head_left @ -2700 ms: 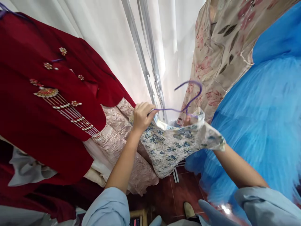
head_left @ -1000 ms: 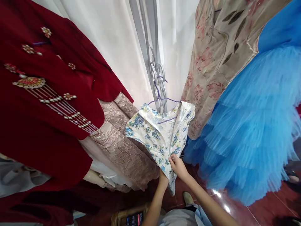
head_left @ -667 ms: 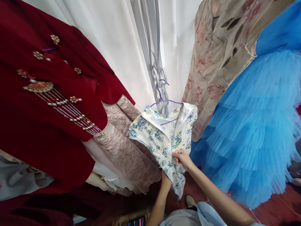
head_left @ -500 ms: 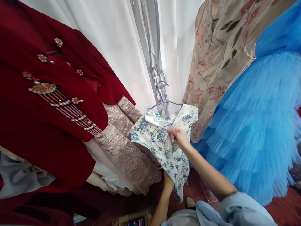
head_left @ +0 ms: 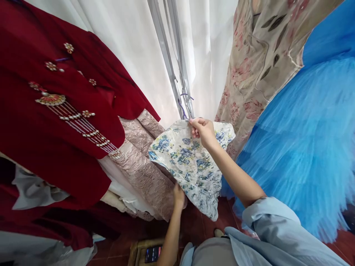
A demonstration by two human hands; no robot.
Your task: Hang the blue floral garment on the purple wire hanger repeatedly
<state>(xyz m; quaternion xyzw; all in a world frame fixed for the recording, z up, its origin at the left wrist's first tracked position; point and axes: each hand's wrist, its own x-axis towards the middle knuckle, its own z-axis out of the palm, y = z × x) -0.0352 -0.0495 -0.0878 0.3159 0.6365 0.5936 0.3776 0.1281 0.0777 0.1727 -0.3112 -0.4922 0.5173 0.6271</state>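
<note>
A white blouse point(head_left: 191, 159) with blue and yellow-green flowers hangs from a purple hanger point(head_left: 182, 109) on a grey metal stand point(head_left: 171, 55). My right hand point(head_left: 203, 130) pinches the blouse at its neckline, pulled up so that it covers most of the hanger. Lower down, my left hand point(head_left: 179, 196) is beside the blouse's left edge, close to a pinkish textured skirt point(head_left: 149, 173). Its fingers are blurred and partly hidden, so their grip cannot be made out.
To the left hangs a dark red velvet jacket point(head_left: 91, 159) with beaded tassels. A beige floral dress point(head_left: 244, 81) and a blue tiered tulle dress point(head_left: 299, 140) hang at right. White curtain point(head_left: 124, 44) backs the stand. Below, a phone point(head_left: 152, 255) lies on a wooden stool point(head_left: 133, 251).
My right hand has moved up, drawing the neckline up over the hanger's arms. My left hand has come out from behind the blouse's lower part, moving left and up.
</note>
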